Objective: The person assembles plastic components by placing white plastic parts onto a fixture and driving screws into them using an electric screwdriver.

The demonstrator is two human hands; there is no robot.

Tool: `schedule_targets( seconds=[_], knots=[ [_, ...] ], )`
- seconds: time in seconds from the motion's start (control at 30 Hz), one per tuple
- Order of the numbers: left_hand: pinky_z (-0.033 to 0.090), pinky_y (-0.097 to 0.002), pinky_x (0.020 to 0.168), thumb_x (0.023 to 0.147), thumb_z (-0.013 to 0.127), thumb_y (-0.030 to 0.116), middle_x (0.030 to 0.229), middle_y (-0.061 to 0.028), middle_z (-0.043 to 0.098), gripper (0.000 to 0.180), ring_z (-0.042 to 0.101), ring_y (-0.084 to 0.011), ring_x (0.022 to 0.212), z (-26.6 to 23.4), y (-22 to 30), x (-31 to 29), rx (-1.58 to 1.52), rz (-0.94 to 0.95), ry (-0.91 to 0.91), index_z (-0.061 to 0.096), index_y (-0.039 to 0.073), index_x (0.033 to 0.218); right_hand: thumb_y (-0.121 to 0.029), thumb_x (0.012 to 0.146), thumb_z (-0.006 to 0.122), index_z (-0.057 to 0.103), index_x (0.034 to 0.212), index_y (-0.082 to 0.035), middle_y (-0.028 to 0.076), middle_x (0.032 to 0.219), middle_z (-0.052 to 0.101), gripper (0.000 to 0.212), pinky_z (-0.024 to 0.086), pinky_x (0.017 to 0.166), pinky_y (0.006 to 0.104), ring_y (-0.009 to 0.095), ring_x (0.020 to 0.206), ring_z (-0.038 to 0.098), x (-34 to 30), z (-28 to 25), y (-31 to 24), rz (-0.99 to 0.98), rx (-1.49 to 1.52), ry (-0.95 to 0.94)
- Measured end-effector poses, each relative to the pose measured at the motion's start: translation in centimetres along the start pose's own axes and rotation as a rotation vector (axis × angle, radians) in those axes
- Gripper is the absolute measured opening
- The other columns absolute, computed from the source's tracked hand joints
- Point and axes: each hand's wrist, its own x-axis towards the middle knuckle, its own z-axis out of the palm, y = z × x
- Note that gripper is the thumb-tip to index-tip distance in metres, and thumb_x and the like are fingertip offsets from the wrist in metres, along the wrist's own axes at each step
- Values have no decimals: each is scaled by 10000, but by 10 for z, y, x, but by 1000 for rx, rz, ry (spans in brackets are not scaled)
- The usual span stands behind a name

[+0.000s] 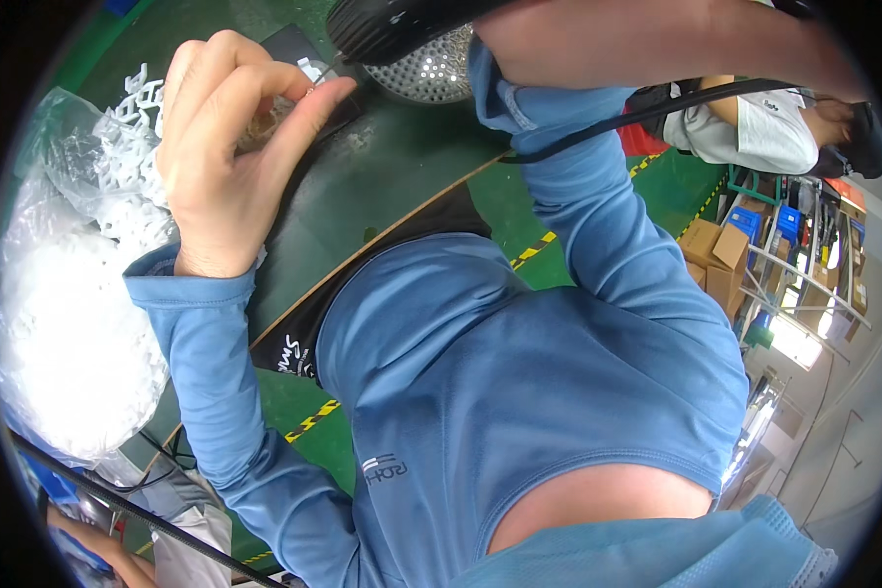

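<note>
My left hand (230,147) is raised over the green table, thumb and forefinger pinched together. What lies between the fingertips is too small to make out; a small white piece (312,69) shows just beyond them. The thin end of a black ribbed object (392,31) comes close to these fingertips from the right. Under that object sits a perforated metal dome (426,76). My right hand (647,44) is near the top edge, large and blurred, beside the ribbed object's other end. Its fingers do not show, so I cannot tell whether it grips anything.
Clear plastic bags of white plastic parts (78,323) heap up at the left of the green table (387,186). A black cable (637,120) crosses my right sleeve. Co-workers (755,132) are at the upper right and lower left. Cardboard boxes (720,250) stand by shelves at right.
</note>
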Motion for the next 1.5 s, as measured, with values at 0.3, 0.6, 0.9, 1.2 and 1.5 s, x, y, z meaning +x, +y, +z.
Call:
schedule_targets(
  seconds=[0.3, 0.6, 0.9, 1.2, 1.5],
  knots=[
    [406, -327, 603, 646, 899, 2, 755, -44, 527, 280, 490, -205, 705, 3, -2, -2, -18, -31, -2, 657, 24, 783, -599, 1007, 553, 587, 1184, -94, 68, 712, 568, 537, 472, 493, 322, 174, 490, 532, -2, -2, 5, 19, 32, -19],
    [432, -345, 669, 628, 913, 41, 798, -61, 549, 373, 510, -232, 747, 6, 1, 0, -33, -48, 4, 708, 21, 939, -601, 1005, 553, 586, 1183, -88, 69, 713, 569, 543, 471, 492, 320, 175, 490, 532, -4, -4, 7, 34, 56, -37],
    [435, -370, 685, 699, 896, 133, 798, -66, 531, 366, 509, -246, 763, 7, -9, -9, 95, -142, -129, 720, 12, 996, -602, 1003, 553, 584, 1181, -83, 71, 715, 570, 550, 469, 492, 319, 175, 490, 531, -8, -6, 7, 57, 77, -53],
    [422, -378, 657, 740, 863, 109, 741, -61, 501, 261, 483, -246, 719, 8, -11, -9, 112, -169, -166, 717, 10, 932, -604, 1001, 554, 583, 1179, -77, 73, 716, 572, 557, 467, 491, 317, 175, 491, 530, -11, -9, 9, 81, 96, -67],
    [419, -378, 654, 745, 858, 107, 736, -72, 491, 259, 479, -251, 714, 7, -12, -9, 105, -157, -169, 712, -3, 929, -606, 999, 554, 581, 1178, -72, 74, 718, 573, 564, 465, 490, 315, 176, 491, 530, -13, -6, 13, 111, 120, -100]
  ],
)
